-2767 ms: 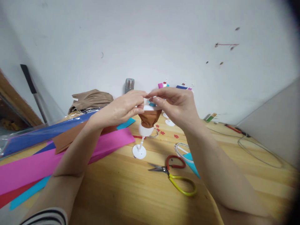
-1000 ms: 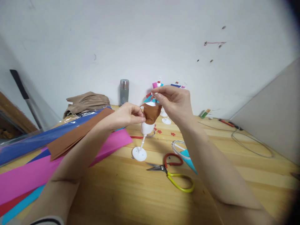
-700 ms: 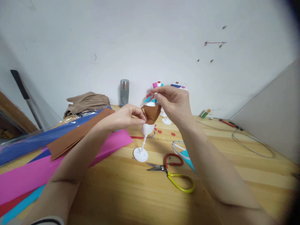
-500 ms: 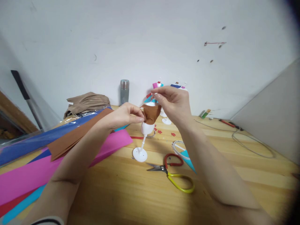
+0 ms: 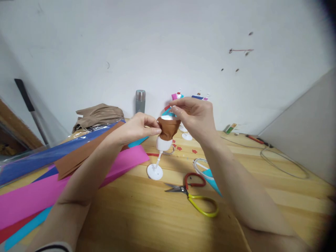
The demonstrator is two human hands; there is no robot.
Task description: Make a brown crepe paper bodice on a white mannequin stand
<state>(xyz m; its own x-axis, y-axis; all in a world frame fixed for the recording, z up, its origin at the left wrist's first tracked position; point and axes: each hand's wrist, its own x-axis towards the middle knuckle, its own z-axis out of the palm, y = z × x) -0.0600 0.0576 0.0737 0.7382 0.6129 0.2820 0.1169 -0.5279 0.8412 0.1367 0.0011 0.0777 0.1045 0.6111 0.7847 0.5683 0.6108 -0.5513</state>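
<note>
A small white stand with a round base holds a white rounded body at the middle of the view. Brown cloth is wrapped round the upper part of that body, with some white showing above it. My left hand pinches the left edge of the cloth between thumb and finger. Over the top right of the cloth is my right hand, its thumb and fingers pressed together near the top of the figure; what they pinch is too small to make out.
Scissors with red and yellow handles lie in front. Brown strips and pink strips are at the left. A grey flask stands behind. White ring, red flower pieces and a cable lie rightward.
The stand's base has shifted slightly left and up. The brown cloth now sits more evenly round the white body, lower at its left side. Both hands stay nearly in place.
</note>
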